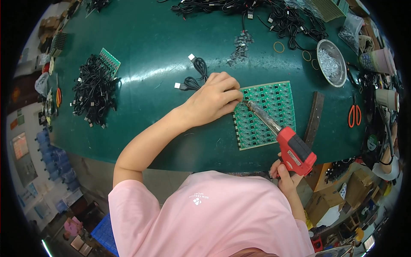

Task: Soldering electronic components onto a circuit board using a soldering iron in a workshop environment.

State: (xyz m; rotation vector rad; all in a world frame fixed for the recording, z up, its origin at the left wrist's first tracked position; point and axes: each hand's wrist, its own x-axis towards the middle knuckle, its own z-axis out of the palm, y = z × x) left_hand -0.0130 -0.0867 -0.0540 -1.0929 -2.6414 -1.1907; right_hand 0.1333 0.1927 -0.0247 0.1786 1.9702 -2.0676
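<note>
A green circuit board panel [278,112] with rows of small black parts lies before me on the table. My left hand [216,97] is closed, its fingertips pinched at the panel's upper left corner. A black USB cable [200,66] with white plugs runs into that hand; its held end is hidden by the fingers. My right hand [287,174] grips the handle of a red and black soldering gun [295,150] from below. The gun's metal tip reaches to the corner of the panel, close beside my left fingertips.
Cable bundles lie at the left [94,90] and far edge. A metal bowl [332,63] of small clear pieces, orange-handled scissors [354,115] and a dark flat bar [314,118] stand right of the panel. Small dark pins [239,51] and rubber bands [278,47] lie beyond it.
</note>
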